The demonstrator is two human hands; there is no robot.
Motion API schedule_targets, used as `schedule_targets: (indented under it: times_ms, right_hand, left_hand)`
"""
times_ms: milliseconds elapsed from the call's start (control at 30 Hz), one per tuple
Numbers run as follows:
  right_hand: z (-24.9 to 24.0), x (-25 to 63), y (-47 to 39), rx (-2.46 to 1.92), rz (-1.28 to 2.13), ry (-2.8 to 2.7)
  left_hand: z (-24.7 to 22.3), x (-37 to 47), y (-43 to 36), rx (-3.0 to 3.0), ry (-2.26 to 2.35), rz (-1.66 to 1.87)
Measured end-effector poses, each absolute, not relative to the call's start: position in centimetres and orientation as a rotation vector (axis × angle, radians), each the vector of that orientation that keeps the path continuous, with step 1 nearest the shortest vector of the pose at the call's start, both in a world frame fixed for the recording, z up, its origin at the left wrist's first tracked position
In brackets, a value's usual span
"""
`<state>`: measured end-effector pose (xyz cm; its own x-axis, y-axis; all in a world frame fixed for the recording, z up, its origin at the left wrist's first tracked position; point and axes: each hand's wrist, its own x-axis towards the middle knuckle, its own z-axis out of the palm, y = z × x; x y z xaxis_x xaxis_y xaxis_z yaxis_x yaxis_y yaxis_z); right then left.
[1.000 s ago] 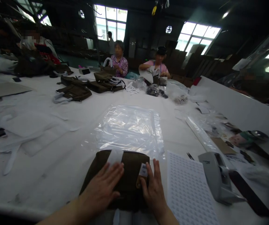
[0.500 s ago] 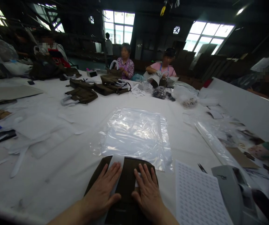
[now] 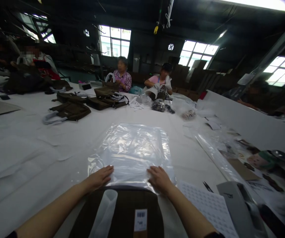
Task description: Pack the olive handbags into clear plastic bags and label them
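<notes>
My left hand [image 3: 101, 177] lies on the near left part of a clear plastic bag [image 3: 132, 145], its fingers stretched out. On the near right part of the same plastic bag rests my right hand [image 3: 159, 179], fingers apart and slightly bent. The plastic bag is flat on the white table. Between my forearms, nearest to me, lies a dark olive fabric bag [image 3: 125, 206]. A white-wrapped strap [image 3: 104, 211] runs over it, and a white barcode tag [image 3: 140, 219] sits to the right. Neither hand touches the fabric bag.
A printed sheet [image 3: 207, 205], small black snips [image 3: 208, 186] and a grey device [image 3: 240, 208] are at right, beside a plastic roll [image 3: 213, 155]. Olive bags [image 3: 70, 109] lie at the far left. Two co-workers [image 3: 122, 77] sit across the white table [image 3: 65, 178].
Both hands have moved forward off the olive bag onto the clear plastic bag. The barcode tag is now uncovered. The view has tilted up and swung right.
</notes>
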<state>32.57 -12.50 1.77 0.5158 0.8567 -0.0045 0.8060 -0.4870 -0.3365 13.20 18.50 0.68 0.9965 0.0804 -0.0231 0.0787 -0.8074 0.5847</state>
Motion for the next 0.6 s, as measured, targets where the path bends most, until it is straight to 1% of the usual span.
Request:
schedule_targets:
  times_ms: [100,200,300,367,433,500,600]
  right_hand:
    - [2.7,33.2,-14.3,-2.612,0.101,-1.252]
    - [4.3,32.9,-12.9,-2.482,0.014,-1.507]
    - [5.1,31.8,-9.0,-2.268,0.151,-1.861]
    - [5.0,31.3,-7.1,-2.345,0.305,-1.913]
    - [4.8,31.1,-6.4,-2.464,0.372,-1.868]
    - [4.8,31.2,-6.8,-2.509,0.304,-1.828]
    - [5.7,31.1,-8.2,-2.423,0.093,-1.906]
  left_hand:
    - [0.2,12.7,18.5,2.589,0.062,-0.034]
    - [0.8,12.7,18.1,2.662,0.042,-0.078]
    - [1.5,13.0,17.6,2.715,0.066,-0.105]
    - [2.0,13.2,17.3,2.756,0.080,-0.125]
    - [2.5,13.1,17.0,2.788,0.089,-0.143]
    - [3.0,13.1,16.9,2.818,0.096,-0.161]
    - [3.5,13.0,16.8,2.853,0.091,-0.203]
